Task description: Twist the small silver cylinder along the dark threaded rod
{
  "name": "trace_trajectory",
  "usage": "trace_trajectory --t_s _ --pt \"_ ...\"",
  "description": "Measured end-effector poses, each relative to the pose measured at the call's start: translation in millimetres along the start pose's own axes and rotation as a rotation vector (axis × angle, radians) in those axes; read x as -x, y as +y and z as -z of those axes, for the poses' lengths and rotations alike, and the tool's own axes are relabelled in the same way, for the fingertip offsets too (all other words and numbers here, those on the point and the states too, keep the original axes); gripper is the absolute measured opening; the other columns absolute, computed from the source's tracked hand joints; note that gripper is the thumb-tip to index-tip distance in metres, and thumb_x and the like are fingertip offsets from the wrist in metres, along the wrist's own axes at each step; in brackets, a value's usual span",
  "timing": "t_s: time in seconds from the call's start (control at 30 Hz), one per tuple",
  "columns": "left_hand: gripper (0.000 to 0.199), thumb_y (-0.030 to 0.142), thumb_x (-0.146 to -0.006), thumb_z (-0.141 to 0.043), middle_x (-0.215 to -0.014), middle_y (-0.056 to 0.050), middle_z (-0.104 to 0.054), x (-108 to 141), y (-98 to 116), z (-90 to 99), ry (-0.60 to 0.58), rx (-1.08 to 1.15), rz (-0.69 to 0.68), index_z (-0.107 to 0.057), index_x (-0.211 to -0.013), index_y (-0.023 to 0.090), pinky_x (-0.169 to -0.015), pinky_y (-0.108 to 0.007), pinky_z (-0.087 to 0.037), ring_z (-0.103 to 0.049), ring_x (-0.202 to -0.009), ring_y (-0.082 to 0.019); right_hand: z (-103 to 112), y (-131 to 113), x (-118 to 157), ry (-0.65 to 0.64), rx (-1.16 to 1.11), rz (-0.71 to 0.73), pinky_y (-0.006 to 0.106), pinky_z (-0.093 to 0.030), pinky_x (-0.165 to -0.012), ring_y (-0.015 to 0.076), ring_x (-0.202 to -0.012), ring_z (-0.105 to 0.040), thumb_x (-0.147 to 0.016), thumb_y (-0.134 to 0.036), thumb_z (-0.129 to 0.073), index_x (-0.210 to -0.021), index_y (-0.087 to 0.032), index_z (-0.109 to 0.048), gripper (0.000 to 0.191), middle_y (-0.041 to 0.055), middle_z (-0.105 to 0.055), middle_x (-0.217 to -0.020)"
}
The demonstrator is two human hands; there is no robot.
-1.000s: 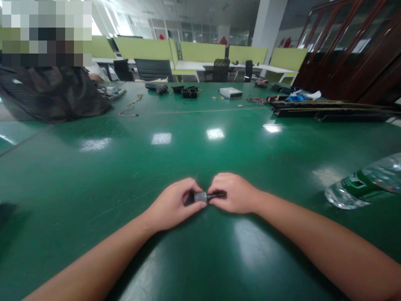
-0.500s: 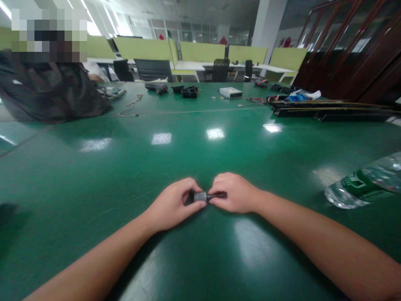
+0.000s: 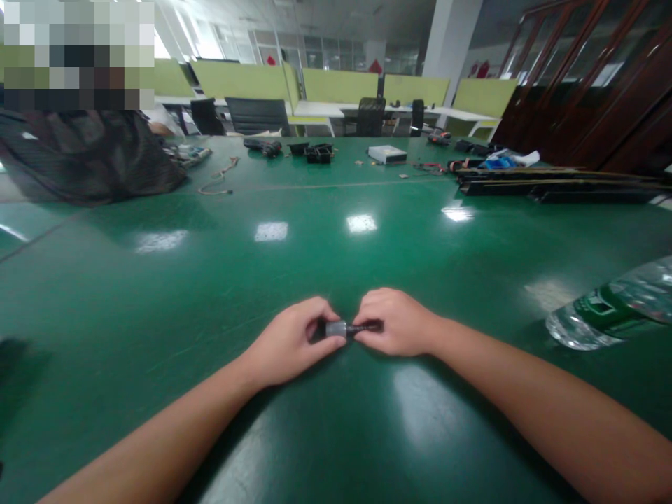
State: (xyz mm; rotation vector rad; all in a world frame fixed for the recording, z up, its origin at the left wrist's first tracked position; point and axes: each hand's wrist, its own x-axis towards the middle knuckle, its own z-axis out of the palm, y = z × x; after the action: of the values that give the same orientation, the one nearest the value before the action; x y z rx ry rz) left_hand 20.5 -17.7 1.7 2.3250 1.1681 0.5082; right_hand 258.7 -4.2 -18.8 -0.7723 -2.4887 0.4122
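A small grey cylinder point(image 3: 336, 328) lies between the thumb and fingers of my left hand point(image 3: 292, 341), low in the middle of the head view. From its right end a thin dark shaft point(image 3: 361, 327) runs to my right hand point(image 3: 397, 322), whose closed fingers grip it. The two hands are close together over the green tabletop point(image 3: 315, 273), with a narrow gap between their fingertips. What lies inside my right fist is partly hidden.
A clear bottle with a green label point(image 3: 603, 308) lies at the right. At the back left stands a dark bag point(image 3: 105, 157). Along the far edge are a white box point(image 3: 387, 154), black parts point(image 3: 318, 153) and long dark strips point(image 3: 567, 185).
My right hand has shifted very slightly to the right, and a bit more of the dark shaft shows. My left hand stays in place around the grey cylinder.
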Motion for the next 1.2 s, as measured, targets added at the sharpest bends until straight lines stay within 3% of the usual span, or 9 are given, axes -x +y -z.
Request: trace_trajectory --t_s 0.87,1.2 --pt "0.025 0.042 -0.085 -0.065 -0.076 0.001 -0.057 -0.2 -1.8 0.7 -0.015 0.017 -0.014 -0.064 -0.095 0.019 -0.059 -0.024 -0.037 -0.05 -0.066 -0.014 8.6 6.5 4.2 -0.01 -0.063 -0.011 0.027 -0.044 -0.07 0.0148 -0.07 -0.058 -0.074 -0.02 -0.071 -0.074 -0.018 -0.066 0.005 0.0009 -0.065 -0.072" --pt "0.028 0.045 -0.086 -0.064 -0.073 0.002 -0.054 -0.4 -2.0 0.0 -0.026 0.008 0.008 -0.065 -0.095 0.019 -0.058 -0.025 -0.036 -0.049 -0.063 -0.014 27.4 23.9 9.4 -0.124 -0.124 -0.106 0.023 -0.043 -0.061 0.011 -0.063 -0.057 -0.068 -0.014 -0.071 -0.072 -0.016 -0.067 0.006 -0.0013 -0.064 -0.07"
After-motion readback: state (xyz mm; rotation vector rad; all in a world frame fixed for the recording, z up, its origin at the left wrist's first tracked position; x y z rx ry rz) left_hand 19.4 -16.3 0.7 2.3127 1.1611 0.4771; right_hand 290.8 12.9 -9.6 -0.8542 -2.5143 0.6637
